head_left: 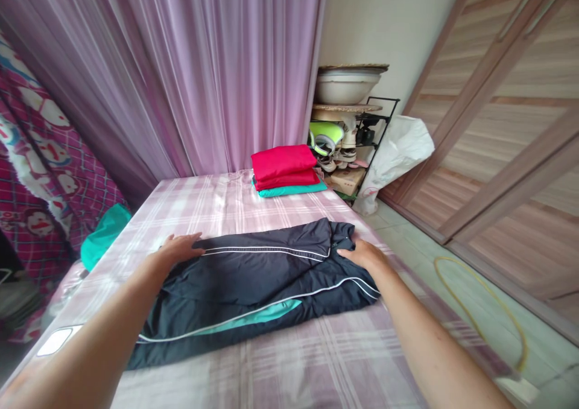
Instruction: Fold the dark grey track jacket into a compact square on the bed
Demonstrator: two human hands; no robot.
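left fingers (183,243) and right fingers (350,253) rest on the navy jacket (244,288).

Left forearm (90,342), right forearm (434,342) bare to frame edge; left hand (176,251), right hand (362,255) bare.

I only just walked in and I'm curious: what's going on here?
A person has their left hand and right hand on a navy garment with white piping and a teal panel, which lies spread on a pink plaid bedsheet. Farther up the bed sits a folded stack of red and teal clothes.
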